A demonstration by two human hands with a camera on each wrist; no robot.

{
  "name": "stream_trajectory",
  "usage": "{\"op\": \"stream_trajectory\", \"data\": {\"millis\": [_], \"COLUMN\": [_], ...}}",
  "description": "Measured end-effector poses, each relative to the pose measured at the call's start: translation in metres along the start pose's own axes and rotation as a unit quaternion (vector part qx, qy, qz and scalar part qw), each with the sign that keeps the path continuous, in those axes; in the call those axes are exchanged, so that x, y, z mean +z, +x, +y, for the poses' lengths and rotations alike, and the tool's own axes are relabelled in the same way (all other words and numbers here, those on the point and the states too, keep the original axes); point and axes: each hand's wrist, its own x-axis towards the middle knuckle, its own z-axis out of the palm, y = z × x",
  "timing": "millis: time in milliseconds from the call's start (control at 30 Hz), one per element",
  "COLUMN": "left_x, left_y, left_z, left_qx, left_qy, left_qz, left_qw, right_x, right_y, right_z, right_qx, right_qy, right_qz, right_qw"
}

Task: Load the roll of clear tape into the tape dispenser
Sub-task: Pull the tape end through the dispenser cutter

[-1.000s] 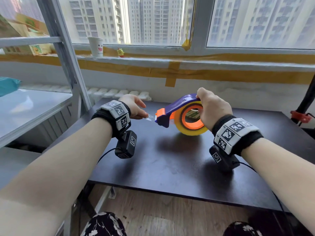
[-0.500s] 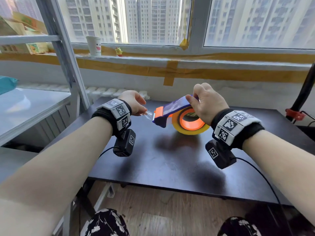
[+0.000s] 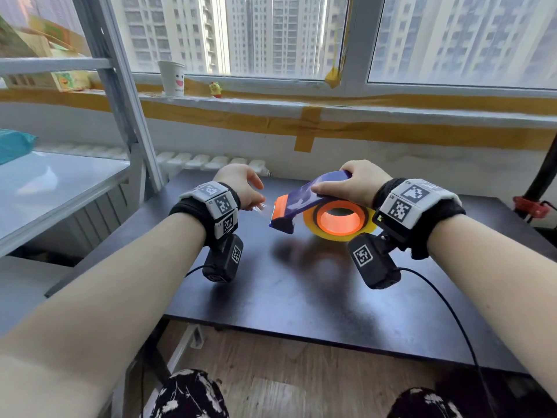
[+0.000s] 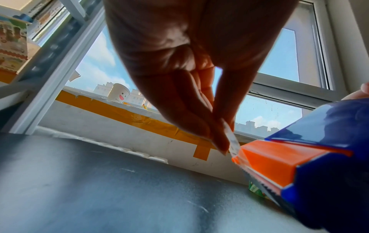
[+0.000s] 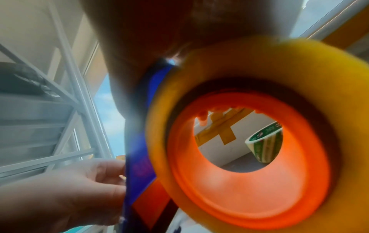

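Observation:
A blue and orange tape dispenser [image 3: 304, 203] is held above the black table [image 3: 301, 297], tilted with its hub facing up. My right hand [image 3: 346, 184] grips its blue top, thumb along the near side. The yellowish tape roll [image 3: 313, 227] sits around the orange hub [image 3: 339, 220]; it also fills the right wrist view, roll [image 5: 299, 63] around hub [image 5: 249, 189]. My left hand [image 3: 253, 200] pinches the clear tape end [image 4: 232, 140] just left of the dispenser's orange nose [image 4: 275, 160], beside the serrated blade [image 4: 259, 184].
A second tape roll with green print [image 5: 265, 146] lies on the table behind the dispenser. A metal shelf frame [image 3: 120, 116] stands at the left, a paper cup [image 3: 171, 78] on the windowsill, a red clamp [image 3: 530, 206] at the far right.
The right hand has tipped the dispenser over so the hub faces more upward and lowered it slightly. The left hand stays at the nose, still pinching the tape end.

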Motion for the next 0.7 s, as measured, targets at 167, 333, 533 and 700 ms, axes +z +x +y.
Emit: {"op": "stream_trajectory", "data": {"millis": [167, 333, 533, 700], "left_x": [0.002, 0.002, 0.005, 0.009], "left_y": [-0.002, -0.005, -0.014, -0.021], "left_z": [0.006, 0.014, 0.024, 0.024], "left_qx": [0.015, 0.051, 0.088, 0.105], "left_qy": [-0.003, 0.044, 0.139, 0.188], "left_qz": [-0.017, -0.010, -0.022, -0.014], "left_qw": [1.000, 0.998, 0.986, 0.976], "right_x": [0.003, 0.002, 0.001, 0.002], "right_y": [0.000, -0.002, -0.003, -0.007], "right_z": [-0.003, -0.003, -0.007, -0.012], "right_qx": [-0.006, -0.006, -0.002, -0.005], "right_qy": [0.001, 0.003, -0.003, -0.015], "right_qz": [0.005, 0.008, 0.001, 0.002], "right_qw": [1.000, 1.000, 1.000, 1.000]}}
